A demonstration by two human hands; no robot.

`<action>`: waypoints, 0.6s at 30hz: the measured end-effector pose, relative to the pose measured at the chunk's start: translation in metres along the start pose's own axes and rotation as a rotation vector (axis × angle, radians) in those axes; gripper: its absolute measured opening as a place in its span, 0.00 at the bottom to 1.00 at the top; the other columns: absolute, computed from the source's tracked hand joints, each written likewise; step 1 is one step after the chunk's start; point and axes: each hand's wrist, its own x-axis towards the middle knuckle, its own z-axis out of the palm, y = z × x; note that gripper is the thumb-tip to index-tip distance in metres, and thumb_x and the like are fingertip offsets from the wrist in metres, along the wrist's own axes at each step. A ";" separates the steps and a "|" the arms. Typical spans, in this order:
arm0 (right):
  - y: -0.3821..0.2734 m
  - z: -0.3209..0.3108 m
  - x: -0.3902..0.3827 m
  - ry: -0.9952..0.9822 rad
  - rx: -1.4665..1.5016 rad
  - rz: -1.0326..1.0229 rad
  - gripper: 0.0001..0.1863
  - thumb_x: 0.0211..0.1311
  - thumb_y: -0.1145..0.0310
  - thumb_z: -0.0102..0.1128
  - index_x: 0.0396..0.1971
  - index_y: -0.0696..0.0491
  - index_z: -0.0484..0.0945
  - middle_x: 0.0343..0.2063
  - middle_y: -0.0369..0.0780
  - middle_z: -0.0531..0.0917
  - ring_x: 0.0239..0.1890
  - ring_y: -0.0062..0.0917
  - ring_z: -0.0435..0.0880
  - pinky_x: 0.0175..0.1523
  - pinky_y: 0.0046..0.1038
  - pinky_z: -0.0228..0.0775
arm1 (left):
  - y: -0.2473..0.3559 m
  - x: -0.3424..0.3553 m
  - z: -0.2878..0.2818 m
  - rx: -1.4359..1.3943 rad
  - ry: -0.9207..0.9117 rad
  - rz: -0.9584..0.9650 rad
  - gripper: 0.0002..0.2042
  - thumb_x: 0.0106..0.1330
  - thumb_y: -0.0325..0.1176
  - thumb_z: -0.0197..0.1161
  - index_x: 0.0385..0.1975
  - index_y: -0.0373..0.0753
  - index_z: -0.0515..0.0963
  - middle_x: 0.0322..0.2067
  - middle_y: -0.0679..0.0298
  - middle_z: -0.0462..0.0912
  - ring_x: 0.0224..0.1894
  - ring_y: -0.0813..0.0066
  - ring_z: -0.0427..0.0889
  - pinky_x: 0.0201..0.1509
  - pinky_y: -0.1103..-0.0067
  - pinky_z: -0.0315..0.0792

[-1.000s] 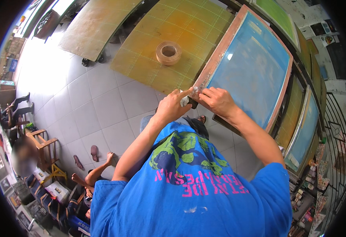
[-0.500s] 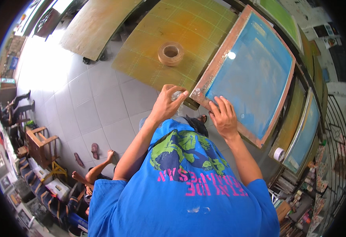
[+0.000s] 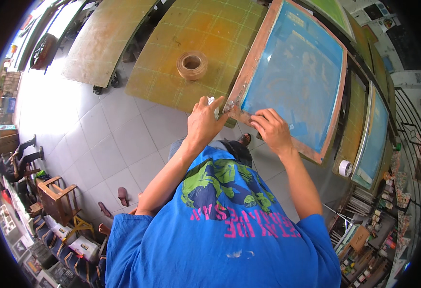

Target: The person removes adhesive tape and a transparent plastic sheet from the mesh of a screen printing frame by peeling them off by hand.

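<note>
A screen-printing frame (image 3: 333, 129) with reddish-brown wooden edges and blue mesh (image 3: 297, 81) lies in front of me, slightly to the right. Against its near left corner, my left hand (image 3: 203, 122) is closed round a crumpled piece of clear, whitish tape (image 3: 214, 106). My right hand (image 3: 272, 130) has its fingers bunched together at the frame's near edge, beside the mesh; whatever lies between those fingertips is hidden. Shiny, wrinkled clear patches show on the wood at the corner between both hands. A roll of brown tape (image 3: 191, 66) rests on the yellowish board beyond my left hand.
The yellowish printing board (image 3: 157, 48) carries green grid lines. Another board (image 3: 100, 43) stands farther left, and a second blue screen (image 3: 374, 139) is at right with a white tape roll (image 3: 345, 168). A wooden stool (image 3: 56, 197) and sandals (image 3: 123, 196) are on the tiled floor.
My right hand's fingers have gone from spread over the frame's edge and mesh to bunched at the edge. My left hand has come up to the frame's corner. The whole view has shifted slightly.
</note>
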 end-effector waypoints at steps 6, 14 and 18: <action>0.001 -0.007 0.022 -0.070 -0.152 -0.200 0.11 0.56 0.66 0.75 0.37 0.53 0.87 0.46 0.36 0.85 0.48 0.31 0.84 0.45 0.32 0.82 | -0.006 -0.002 0.015 0.004 0.000 0.052 0.20 0.65 0.47 0.71 0.54 0.48 0.85 0.39 0.51 0.80 0.44 0.48 0.84 0.45 0.59 0.79; -0.026 0.012 0.031 -0.063 0.021 0.029 0.10 0.59 0.65 0.73 0.31 0.54 0.83 0.36 0.40 0.79 0.43 0.36 0.80 0.48 0.36 0.77 | -0.011 0.001 0.016 -0.021 0.001 0.053 0.16 0.65 0.41 0.70 0.52 0.48 0.86 0.39 0.49 0.80 0.44 0.44 0.84 0.44 0.57 0.79; -0.043 0.013 0.029 0.037 0.194 0.121 0.09 0.58 0.66 0.73 0.31 0.55 0.83 0.34 0.41 0.80 0.40 0.39 0.81 0.46 0.38 0.76 | -0.006 0.008 0.005 -0.069 -0.099 0.022 0.28 0.64 0.36 0.67 0.67 0.47 0.74 0.44 0.45 0.82 0.46 0.41 0.84 0.48 0.56 0.79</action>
